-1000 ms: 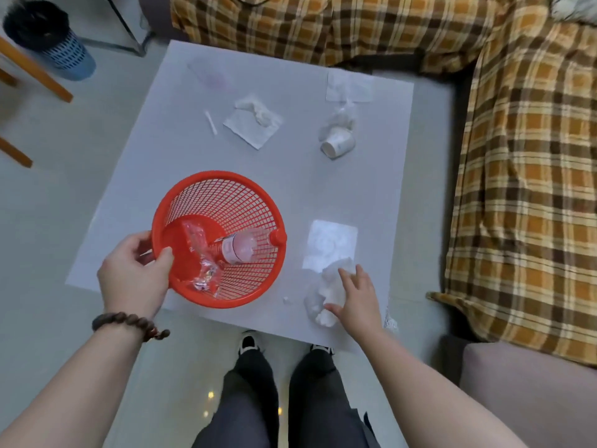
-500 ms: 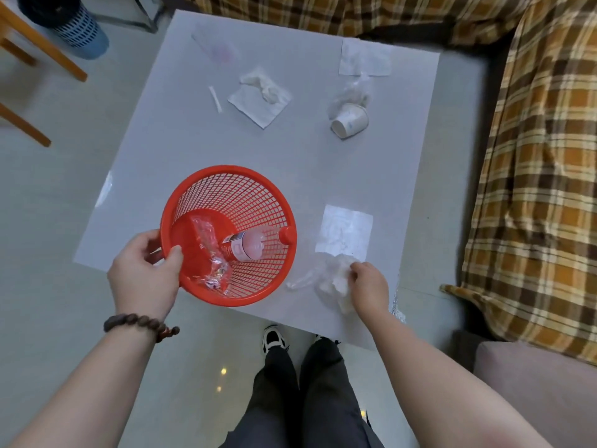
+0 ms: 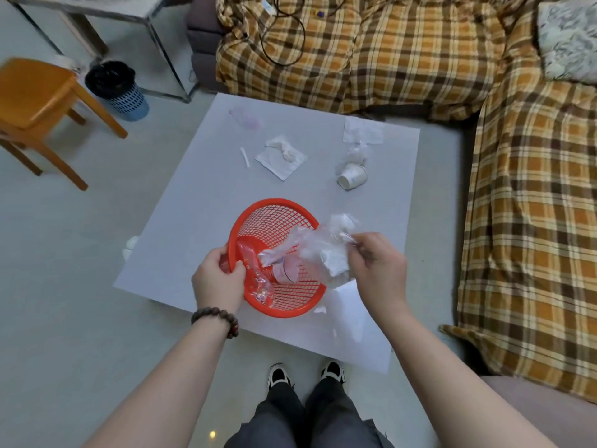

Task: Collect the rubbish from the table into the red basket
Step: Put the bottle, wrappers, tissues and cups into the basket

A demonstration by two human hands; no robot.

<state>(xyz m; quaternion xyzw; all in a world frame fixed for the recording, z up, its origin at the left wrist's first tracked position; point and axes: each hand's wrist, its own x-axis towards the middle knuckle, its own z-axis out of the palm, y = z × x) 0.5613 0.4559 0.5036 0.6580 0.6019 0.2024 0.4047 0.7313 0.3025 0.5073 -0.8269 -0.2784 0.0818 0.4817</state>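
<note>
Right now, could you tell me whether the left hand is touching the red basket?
Touching. The head view shows the left hand gripping the rim of the red basket, thumb inside the rim and fingers outside, with no gap between them.

Orange chair (image 3: pixel 30 92) beside black-lined bin (image 3: pixel 118 88); plaid sofa cover (image 3: pixel 387 50) behind, cushion (image 3: pixel 568 40) right

Basket's (image 3: pixel 274 218) right rim behind plastic wrap (image 3: pixel 318 250)

Soft, even light fell, shadows faint; a small glare spot on the floor (image 3: pixel 212 434); wide-angle edges bowed.
</note>
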